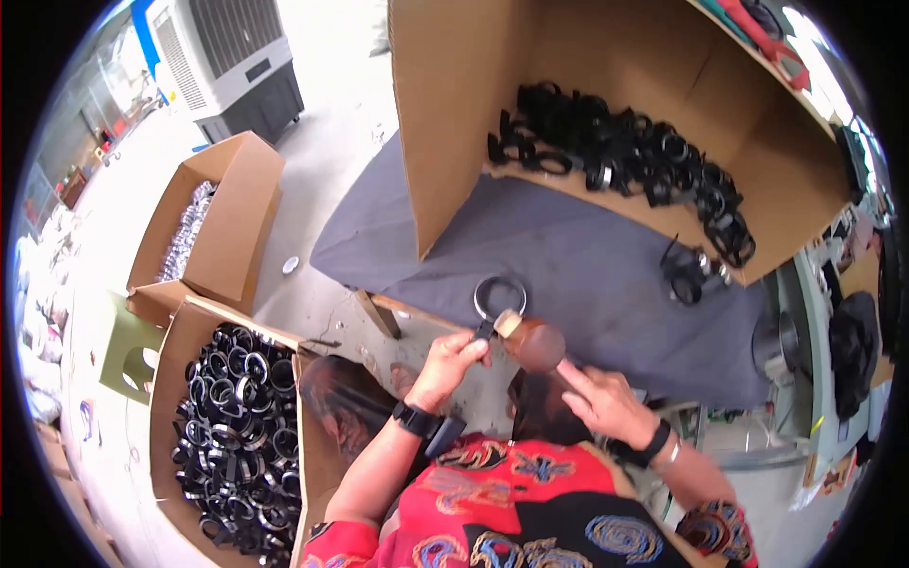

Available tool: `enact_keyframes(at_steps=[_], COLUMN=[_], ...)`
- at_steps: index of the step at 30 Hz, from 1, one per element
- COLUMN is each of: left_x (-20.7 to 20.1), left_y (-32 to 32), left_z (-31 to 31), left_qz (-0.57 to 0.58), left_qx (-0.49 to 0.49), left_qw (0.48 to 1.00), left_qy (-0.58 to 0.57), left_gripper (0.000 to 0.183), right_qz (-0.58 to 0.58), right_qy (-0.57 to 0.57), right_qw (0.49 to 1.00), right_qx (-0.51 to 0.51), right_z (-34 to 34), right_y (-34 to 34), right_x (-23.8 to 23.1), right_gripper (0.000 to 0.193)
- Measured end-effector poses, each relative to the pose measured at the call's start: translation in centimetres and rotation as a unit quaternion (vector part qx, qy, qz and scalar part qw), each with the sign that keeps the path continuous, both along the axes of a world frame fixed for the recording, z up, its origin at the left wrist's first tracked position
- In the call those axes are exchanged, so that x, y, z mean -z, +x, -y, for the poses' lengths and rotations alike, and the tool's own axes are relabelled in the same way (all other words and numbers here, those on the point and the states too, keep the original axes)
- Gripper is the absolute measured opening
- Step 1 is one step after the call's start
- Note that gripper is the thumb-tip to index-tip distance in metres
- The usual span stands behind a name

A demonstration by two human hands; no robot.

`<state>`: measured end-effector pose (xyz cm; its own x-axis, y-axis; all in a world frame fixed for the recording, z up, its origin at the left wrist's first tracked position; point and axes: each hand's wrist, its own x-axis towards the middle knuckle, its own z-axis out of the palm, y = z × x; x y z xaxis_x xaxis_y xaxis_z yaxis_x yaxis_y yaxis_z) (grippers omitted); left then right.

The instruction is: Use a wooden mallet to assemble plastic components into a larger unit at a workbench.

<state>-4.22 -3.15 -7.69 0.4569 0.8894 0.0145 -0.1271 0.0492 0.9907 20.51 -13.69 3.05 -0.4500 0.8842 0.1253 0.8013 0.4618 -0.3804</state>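
The person wears a red patterned garment (530, 511), and both forearms come up from it toward the table edge. The left hand (447, 367), with a black wristband, has its fingers closed around the black strap of a clamp ring (499, 301), whose metal loop stands just above the hand, over the edge of the grey cloth (587, 275). The right hand (606, 402) is closed on the handle of a wooden mallet (532, 343); the mallet's pale head touches or nearly touches the ring's lower part, I cannot tell which. To the left, on the floor, an open carton (185, 379) is filled with many black and silver rings. Behind it stands a second carton (232, 218) with silver parts. Farther, on the cloth, a big cardboard box (454, 114) lies on its side with a heap of black rings (625, 151) inside. Far back stands an air cooler (232, 62).
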Motion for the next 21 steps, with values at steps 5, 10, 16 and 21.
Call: enact_keyframes(at_steps=[5,10,16,21], left_x=[0.1,0.6,0.5,-0.1], left_y=[-0.1,-0.2,-0.2,-0.3], left_z=[0.0,-0.3,-0.3,-0.5], left_qz=[0.053,0.010,0.061,0.022], left_qx=[0.024,0.024,0.036,0.029], left_qw=[0.997,0.999,0.996,0.998], left_qy=[-0.046,-0.019,-0.057,-0.043], left_gripper=[0.025,0.026,0.026,0.025], right_qz=[-0.255,-0.286,-0.491,-0.329], right_qy=[0.105,-0.153,-0.052,-0.269], right_qw=[0.958,0.935,0.845,0.879], right_qx=[0.078,0.143,0.203,0.214], right_z=[0.1,-0.8,-1.8,-3.6], right_y=[0.7,-0.4,0.3,-2.0], right_x=[-0.8,-1.2,-2.4,-4.0], right_gripper=[0.059,0.063,0.064,0.066])
